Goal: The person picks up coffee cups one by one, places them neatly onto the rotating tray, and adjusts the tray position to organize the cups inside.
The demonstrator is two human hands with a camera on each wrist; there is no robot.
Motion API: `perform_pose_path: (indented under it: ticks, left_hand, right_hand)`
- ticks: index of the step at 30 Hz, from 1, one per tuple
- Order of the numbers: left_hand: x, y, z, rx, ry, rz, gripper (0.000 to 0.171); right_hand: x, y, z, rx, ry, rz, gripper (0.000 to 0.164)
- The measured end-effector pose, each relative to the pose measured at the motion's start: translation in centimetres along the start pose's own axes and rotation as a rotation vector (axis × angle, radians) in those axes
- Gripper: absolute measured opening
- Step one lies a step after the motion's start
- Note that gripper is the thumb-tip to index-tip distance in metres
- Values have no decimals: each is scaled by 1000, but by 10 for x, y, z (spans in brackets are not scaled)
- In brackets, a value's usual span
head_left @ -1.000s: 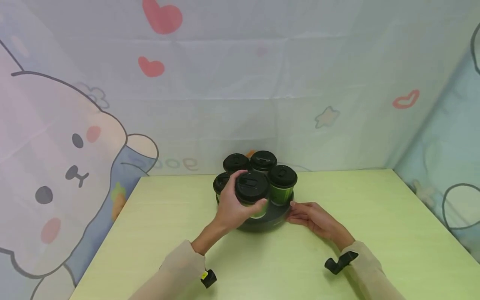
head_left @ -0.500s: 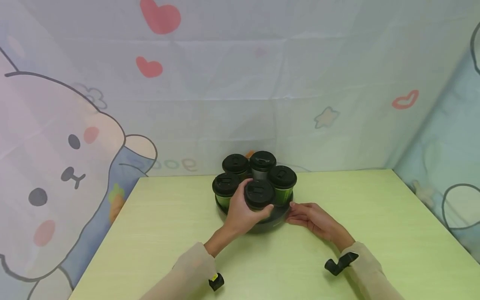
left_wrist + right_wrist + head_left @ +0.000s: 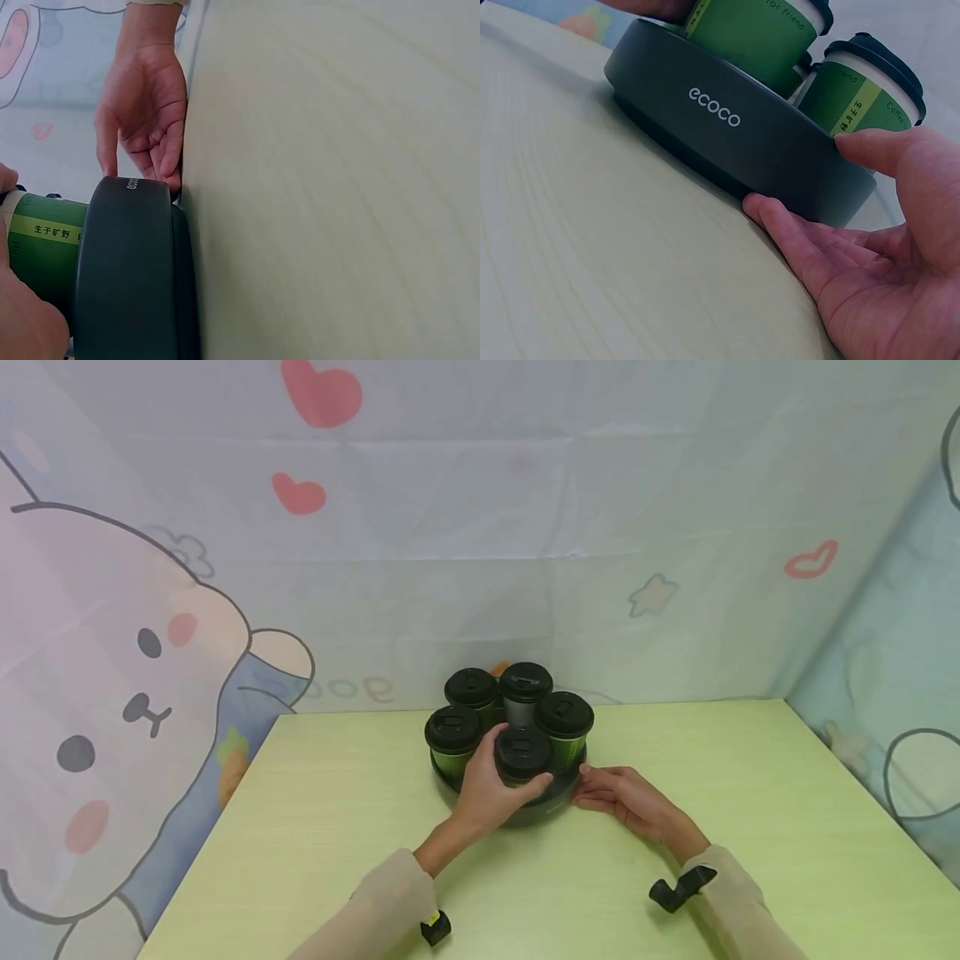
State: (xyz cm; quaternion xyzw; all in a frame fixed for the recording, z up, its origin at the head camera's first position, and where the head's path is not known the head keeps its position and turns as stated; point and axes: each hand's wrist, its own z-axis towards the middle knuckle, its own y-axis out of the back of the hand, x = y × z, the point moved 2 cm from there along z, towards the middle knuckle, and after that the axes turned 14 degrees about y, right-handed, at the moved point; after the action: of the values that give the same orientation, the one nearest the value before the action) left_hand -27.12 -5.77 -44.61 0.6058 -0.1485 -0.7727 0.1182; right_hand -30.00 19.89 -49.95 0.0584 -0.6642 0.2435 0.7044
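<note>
A dark round turntable tray (image 3: 528,814) marked "ecoco" stands on the table, bearing several green paper cups with black lids. At its near side, my left hand (image 3: 486,789) grips one cup (image 3: 522,752), thumb in front and fingers around the far left side. The left wrist view shows that cup's green side (image 3: 46,251) upright on the tray (image 3: 127,262). With the thumb at the rim and fingers low against the wall, my right hand (image 3: 630,802) holds the tray's right edge; the right wrist view shows this thumb (image 3: 874,148) next to another cup (image 3: 862,94).
More lidded cups surround the held one: a left one (image 3: 453,731), two at the back, and a right one (image 3: 565,714). The light table (image 3: 337,827) ends at a printed cloth backdrop (image 3: 450,527) close behind the tray.
My left hand has moved right and downward with its cup, which now sits lower at the tray's near side, uncovering the left cup. My right hand has stayed at the tray's edge.
</note>
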Motion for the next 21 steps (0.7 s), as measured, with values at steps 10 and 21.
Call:
perform_pose_path:
  ticks: [10,21]
  left_hand:
    - [6,-5,-2,-8,11,-1,96]
    - [3,-6,-6,-16,26,21,100]
  right_hand:
    - [2,-3,-1,-6,-2,1,33]
    - [2,-3,-1,-9,4,-7,35]
